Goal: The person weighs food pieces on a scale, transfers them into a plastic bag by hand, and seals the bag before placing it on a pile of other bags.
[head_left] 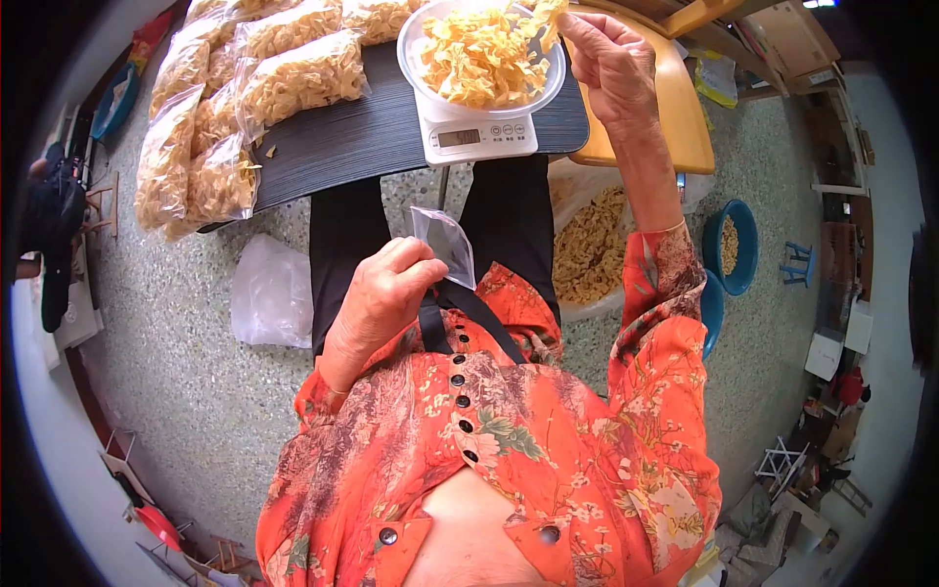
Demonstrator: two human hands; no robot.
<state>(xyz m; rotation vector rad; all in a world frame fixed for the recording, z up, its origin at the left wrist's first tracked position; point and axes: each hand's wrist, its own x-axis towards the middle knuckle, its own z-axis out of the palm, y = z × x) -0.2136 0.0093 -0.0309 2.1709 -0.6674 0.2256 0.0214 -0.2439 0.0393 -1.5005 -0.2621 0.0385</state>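
Note:
A see-through plastic bowl [415,70] of pale yellow dried flakes [481,59] rests on a white kitchen scale [479,137] at the table's front edge. At the bowl's right rim, my right hand [618,70] pinches some dried flakes [548,20] between thumb and fingers. Lower down, in front of my lap, my left hand [383,293] is closed on the edge of a small clear plastic bag [448,249], whose mouth points up. Nothing shows inside this bag. Lit digits appear on the scale's display.
Filled bags [303,80] of dried flakes are piled on the dark table [323,152], left of the scale. A wooden stool [675,127] adjoins on the right. Below it stands a large open sack of flakes [592,245], near blue basins [732,249]. A plastic bag [272,292] lies on the floor.

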